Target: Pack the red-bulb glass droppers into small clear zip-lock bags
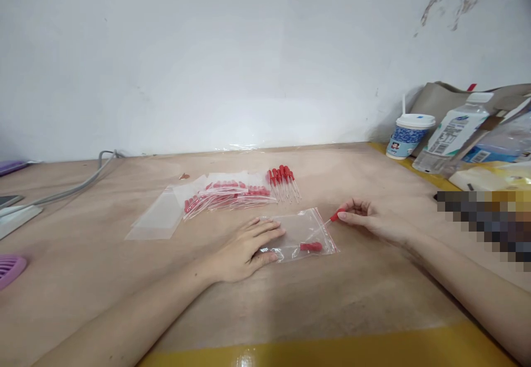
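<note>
A clear zip bag (290, 229) lies flat on the table, its red-striped opening facing right. My left hand (249, 248) rests on the bag's left part with the fingers spread. One dropper (311, 246) with a red bulb lies inside the bag, its bulb near the opening. Between thumb and fingertips my right hand (360, 215) pinches a second dropper (338, 214) by its red bulb. The thin tube of this dropper points left and sits at the bag's mouth; whether the tip is inside is hard to make out.
Behind the bag lie a row of loose droppers (282, 176), a pile of bagged droppers (228, 194) and flat plastic bags (153, 218). A paper cup (409, 135) and a plastic bottle (454, 135) stand at the right. A grey cable (89, 182) runs along the left.
</note>
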`<move>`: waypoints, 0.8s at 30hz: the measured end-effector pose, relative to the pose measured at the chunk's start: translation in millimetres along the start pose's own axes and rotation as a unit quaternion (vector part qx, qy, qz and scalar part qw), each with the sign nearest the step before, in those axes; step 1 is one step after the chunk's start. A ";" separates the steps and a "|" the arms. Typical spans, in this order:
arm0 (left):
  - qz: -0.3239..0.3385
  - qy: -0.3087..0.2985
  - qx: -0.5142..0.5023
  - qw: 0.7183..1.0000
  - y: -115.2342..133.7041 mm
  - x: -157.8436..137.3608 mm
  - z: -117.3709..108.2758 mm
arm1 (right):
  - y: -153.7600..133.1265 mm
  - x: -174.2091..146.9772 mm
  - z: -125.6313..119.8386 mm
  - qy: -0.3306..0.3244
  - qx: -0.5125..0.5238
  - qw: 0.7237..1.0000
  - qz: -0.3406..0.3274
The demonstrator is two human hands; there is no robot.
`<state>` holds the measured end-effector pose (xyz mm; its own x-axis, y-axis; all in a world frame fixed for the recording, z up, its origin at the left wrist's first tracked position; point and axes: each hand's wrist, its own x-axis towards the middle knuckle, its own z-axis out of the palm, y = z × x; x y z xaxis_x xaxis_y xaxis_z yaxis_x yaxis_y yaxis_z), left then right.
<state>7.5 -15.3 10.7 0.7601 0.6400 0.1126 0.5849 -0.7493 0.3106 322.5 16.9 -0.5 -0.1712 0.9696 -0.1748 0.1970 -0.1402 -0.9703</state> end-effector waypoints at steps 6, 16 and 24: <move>-0.002 -0.002 0.008 1.000 0.7 0.7 -0.9 | 3.3 -2.6 13.4 -0.010 -0.085 0.995 -0.044; 0.006 0.003 0.015 1.000 0.1 0.0 0.3 | 3.4 -2.0 31.1 -0.061 -0.228 0.937 -0.258; -0.003 0.000 0.014 1.000 0.2 1.1 0.7 | 8.8 1.9 42.0 -0.053 -0.225 0.923 -0.307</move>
<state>8.6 -14.9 10.3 0.7572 0.6438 0.1103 0.5967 -0.7505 0.2839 283.4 9.0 -16.4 -0.4730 0.8102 0.3461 0.4079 0.5496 -0.7291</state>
